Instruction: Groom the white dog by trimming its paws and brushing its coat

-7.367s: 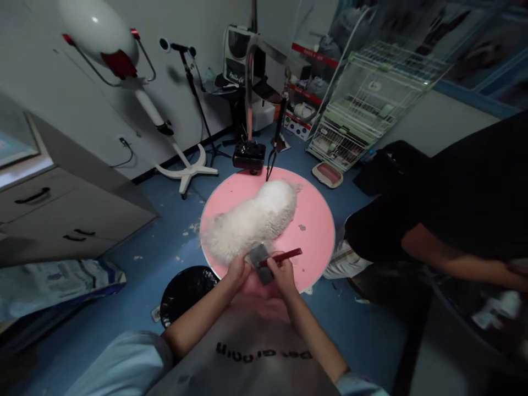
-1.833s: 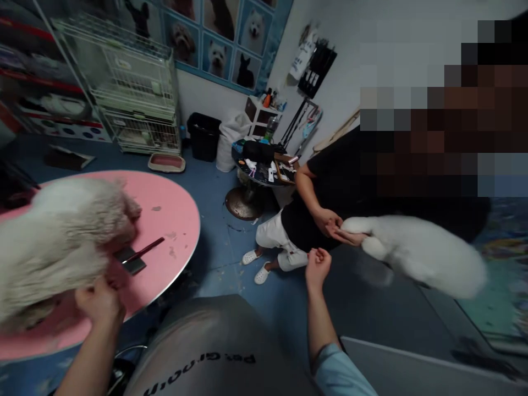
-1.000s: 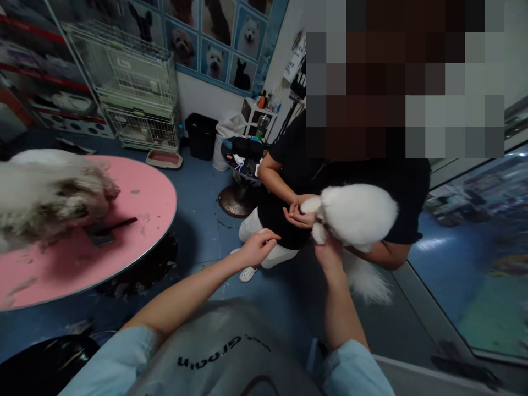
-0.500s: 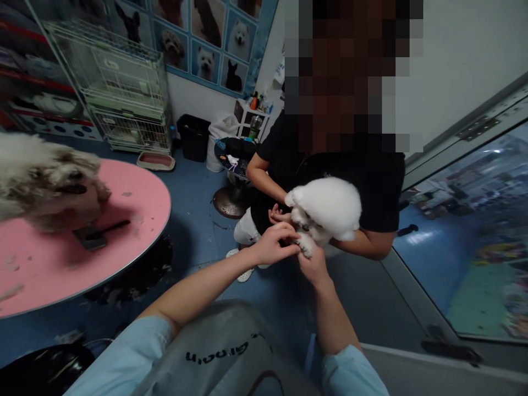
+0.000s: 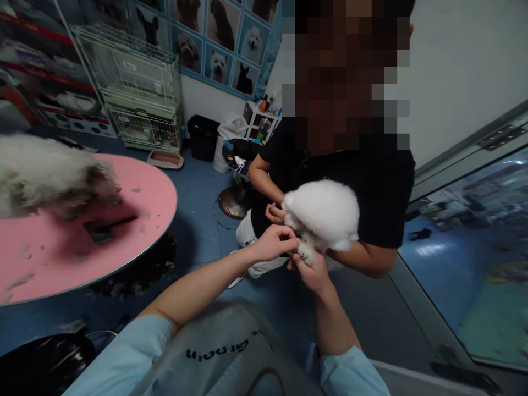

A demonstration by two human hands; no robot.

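Observation:
A fluffy white dog (image 5: pixel 324 212) sits in the arms of a person in a black shirt (image 5: pixel 363 187). My right hand (image 5: pixel 317 273) is closed around the dog's raised front paw (image 5: pixel 305 252), holding it from below. My left hand (image 5: pixel 275 243) comes in from the left, thumb and forefinger pinched together against the paw's edge. Whatever lies between those fingertips is too small to make out. The other person's hand (image 5: pixel 275 213) is just beyond my left hand, near the dog's chest.
At left, a shaggy dog (image 5: pixel 45 170) stands on a round pink table (image 5: pixel 140 220) with a slicker brush (image 5: pixel 101 231) and fur tufts. Behind are wire cages (image 5: pixel 144 104), a black bin (image 5: pixel 203 137) and a small round stand (image 5: pixel 231 202). A glass door (image 5: pixel 474 247) is at right.
My left thumb and forefinger have come together at the paw. The dog on the pink table has turned its head away. The view has shifted slightly.

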